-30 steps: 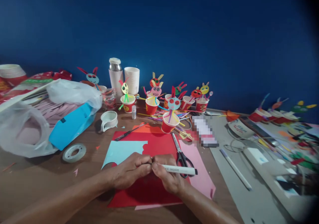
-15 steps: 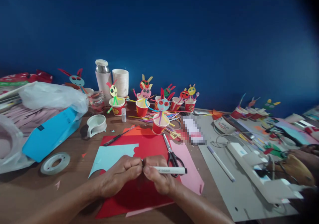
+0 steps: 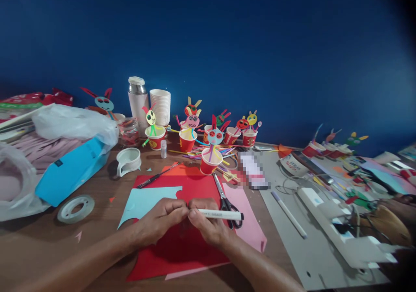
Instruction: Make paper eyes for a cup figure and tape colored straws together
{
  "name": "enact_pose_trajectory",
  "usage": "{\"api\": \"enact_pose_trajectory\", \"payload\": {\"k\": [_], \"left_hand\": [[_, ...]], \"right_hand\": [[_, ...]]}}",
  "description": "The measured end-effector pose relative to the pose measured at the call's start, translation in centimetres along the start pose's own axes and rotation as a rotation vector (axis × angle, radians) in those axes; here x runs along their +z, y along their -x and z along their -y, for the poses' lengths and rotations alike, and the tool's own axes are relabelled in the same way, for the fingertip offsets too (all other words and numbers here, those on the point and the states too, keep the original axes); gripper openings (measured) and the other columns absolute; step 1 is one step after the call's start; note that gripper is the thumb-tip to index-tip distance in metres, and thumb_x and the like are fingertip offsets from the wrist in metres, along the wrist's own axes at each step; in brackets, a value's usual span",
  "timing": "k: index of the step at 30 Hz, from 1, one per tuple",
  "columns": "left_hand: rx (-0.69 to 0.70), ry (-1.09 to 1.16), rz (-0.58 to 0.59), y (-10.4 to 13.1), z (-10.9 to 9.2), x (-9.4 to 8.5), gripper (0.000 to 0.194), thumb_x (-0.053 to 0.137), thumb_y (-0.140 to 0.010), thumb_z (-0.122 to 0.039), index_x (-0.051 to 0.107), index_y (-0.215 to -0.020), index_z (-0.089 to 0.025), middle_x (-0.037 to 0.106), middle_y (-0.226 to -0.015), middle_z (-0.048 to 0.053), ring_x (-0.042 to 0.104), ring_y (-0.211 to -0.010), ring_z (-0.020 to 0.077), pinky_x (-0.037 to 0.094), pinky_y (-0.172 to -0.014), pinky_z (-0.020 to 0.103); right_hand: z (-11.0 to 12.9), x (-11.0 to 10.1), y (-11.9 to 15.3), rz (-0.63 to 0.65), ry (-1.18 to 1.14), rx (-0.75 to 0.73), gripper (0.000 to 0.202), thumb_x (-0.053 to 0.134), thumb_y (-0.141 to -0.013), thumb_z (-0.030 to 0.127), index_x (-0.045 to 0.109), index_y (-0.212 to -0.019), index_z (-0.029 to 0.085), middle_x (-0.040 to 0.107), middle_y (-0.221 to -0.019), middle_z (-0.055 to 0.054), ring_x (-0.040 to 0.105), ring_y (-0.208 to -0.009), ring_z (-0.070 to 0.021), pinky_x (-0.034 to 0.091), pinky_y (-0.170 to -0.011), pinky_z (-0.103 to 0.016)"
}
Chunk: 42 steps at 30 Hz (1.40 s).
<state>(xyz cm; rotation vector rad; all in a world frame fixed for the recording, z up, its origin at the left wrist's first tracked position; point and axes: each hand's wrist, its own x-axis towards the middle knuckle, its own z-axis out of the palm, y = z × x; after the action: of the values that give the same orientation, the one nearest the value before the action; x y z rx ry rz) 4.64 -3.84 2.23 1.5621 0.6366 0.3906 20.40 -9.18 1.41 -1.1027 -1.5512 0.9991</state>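
A white marker [image 3: 224, 214] with a black end lies across my right hand [image 3: 208, 222], whose thumb and curled fingers close on it. My left hand [image 3: 165, 220] is closed too and meets the right one at the marker's left end, which the fingers hide. Both hands are above a red paper sheet [image 3: 156, 261]. Light blue paper [image 3: 146, 201] with curved cutouts lies partly under my left hand. Beside the right hand are black-handled scissors [image 3: 224, 194] and pink paper [image 3: 247, 218]. Beyond them stands a red-and-white paper cup [image 3: 209, 164] with a blue rabbit-eared paper figure.
On the left are a tape roll [image 3: 76, 209], a white cup [image 3: 128, 162] and a plastic bag [image 3: 74, 123]. More figure cups [image 3: 187, 142], a flask [image 3: 138, 103] and stacked cups [image 3: 160, 105] line the wall. To the right lie a power strip [image 3: 328, 222] and another person's hand [image 3: 399, 214].
The view has shifted slightly, so the table things appear a little further right. Both hands keep their closed hold around the marker.
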Motion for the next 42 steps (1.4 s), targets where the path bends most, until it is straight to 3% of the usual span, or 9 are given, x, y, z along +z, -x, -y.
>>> {"api": "enact_pose_trajectory", "payload": {"k": [7,11,18,26,42], "left_hand": [[-0.018,0.043,-0.011,-0.1,0.1,0.1,0.047,0.043,-0.078,-0.056,0.047,-0.059,-0.013,0.044,-0.056,-0.001,0.035,-0.054,0.0085,0.028,-0.051,0.021],[-0.091,0.065,0.01,0.1,-0.3,0.1,0.046,0.045,-0.076,-0.056,0.045,-0.056,-0.014,0.04,-0.053,-0.003,0.033,-0.051,0.0075,0.024,-0.046,0.02],[-0.103,0.011,0.043,0.2,-0.3,-0.2,0.048,0.044,-0.077,-0.056,0.037,-0.054,-0.016,0.026,-0.049,-0.006,0.02,-0.046,0.0054,0.015,-0.043,0.021],[0.005,0.2,-0.004,0.5,0.2,0.8,0.046,0.043,-0.079,-0.056,0.039,-0.058,-0.015,0.034,-0.054,-0.005,0.027,-0.05,0.0062,0.022,-0.045,0.02],[0.009,0.371,-0.047,0.6,0.7,1.6,0.045,0.05,-0.079,-0.052,0.042,-0.055,-0.014,0.042,-0.049,-0.003,0.037,-0.047,0.0065,0.028,-0.045,0.02]], "right_hand": [[-0.8,0.0,0.2,0.087,0.015,0.028,0.04,0.042,-0.086,0.045,0.049,-0.057,0.019,0.043,-0.052,0.002,0.038,-0.049,-0.0102,0.032,-0.047,-0.024],[-1.4,0.0,0.2,0.102,0.034,0.008,0.038,0.044,-0.085,0.043,0.043,-0.057,0.018,0.036,-0.053,0.003,0.033,-0.049,-0.0086,0.027,-0.045,-0.023],[-0.9,-0.1,-0.1,0.177,0.065,-0.042,0.036,0.042,-0.086,0.038,0.036,-0.057,0.02,0.03,-0.054,0.004,0.028,-0.049,-0.0087,0.022,-0.044,-0.025],[-0.8,0.2,0.5,0.077,0.025,0.014,0.038,0.041,-0.088,0.038,0.034,-0.056,0.02,0.027,-0.053,0.005,0.027,-0.048,-0.0082,0.021,-0.043,-0.025],[-1.6,-0.1,0.7,0.058,-0.074,0.05,0.04,0.041,-0.087,0.043,0.038,-0.054,0.021,0.035,-0.052,0.003,0.033,-0.049,-0.0109,0.025,-0.047,-0.027]]}}
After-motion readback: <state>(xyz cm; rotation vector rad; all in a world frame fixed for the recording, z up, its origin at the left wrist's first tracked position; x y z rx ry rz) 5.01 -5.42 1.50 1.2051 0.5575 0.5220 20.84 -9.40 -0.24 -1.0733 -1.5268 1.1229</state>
